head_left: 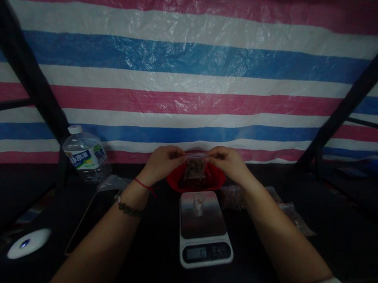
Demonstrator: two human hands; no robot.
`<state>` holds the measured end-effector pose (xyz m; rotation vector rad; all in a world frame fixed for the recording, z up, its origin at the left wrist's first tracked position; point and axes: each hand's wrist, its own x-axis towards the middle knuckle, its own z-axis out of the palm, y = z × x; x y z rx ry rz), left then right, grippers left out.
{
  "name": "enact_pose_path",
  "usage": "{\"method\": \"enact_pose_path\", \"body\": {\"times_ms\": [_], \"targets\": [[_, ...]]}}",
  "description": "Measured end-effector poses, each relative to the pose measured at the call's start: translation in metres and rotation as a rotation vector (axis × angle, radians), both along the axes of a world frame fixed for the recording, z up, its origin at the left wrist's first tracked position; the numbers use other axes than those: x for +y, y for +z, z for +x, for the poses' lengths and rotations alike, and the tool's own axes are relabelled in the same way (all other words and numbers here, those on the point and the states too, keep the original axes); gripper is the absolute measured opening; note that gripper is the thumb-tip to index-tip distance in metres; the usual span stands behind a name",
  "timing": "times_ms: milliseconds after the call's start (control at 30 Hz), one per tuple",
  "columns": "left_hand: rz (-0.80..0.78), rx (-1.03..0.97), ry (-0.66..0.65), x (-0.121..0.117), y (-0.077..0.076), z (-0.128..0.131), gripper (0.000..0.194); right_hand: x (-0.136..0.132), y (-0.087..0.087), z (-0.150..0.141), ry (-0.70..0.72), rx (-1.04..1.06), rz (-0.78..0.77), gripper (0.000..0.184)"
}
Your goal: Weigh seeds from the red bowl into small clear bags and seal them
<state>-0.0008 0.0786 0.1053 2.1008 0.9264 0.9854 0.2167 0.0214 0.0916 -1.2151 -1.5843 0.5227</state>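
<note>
Between my hands hangs a small clear zip bag (195, 167) with brown, dried-looking bits in it. My left hand (164, 163) pinches its top left corner, and my right hand (228, 162) pinches the top right corner. Behind and below the bag is a red bowl (176, 183); its contents are dark and hard to make out. A white kitchen scale (205, 245) with a metal top stands nearer to me, its display lit. On the scale's plate is a small clear object (198, 203), perhaps only a reflection.
Filled zip bags (232, 198) lie beside the scale, and another bag (297, 220) is right of my forearm. At the left are a large plastic bottle (87, 156), a dark flat tray-like object (93, 222) and a white oval device (29, 243). A striped tarp (179, 64) hangs behind.
</note>
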Motion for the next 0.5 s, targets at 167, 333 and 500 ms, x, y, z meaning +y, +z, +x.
{"method": "enact_pose_path", "body": {"times_ms": [167,333,500], "targets": [[-0.026,-0.054,-0.018,0.001,-0.002,-0.001,0.026,-0.001,0.003,0.002,-0.018,-0.053,0.061,0.015],[-0.067,-0.096,-0.058,-0.005,-0.001,0.002,0.026,-0.003,0.008,0.002,-0.076,-0.09,0.091,0.013],[-0.064,-0.077,-0.065,-0.009,0.002,0.002,0.027,-0.004,0.008,0.0,-0.053,-0.127,0.14,0.01]]}}
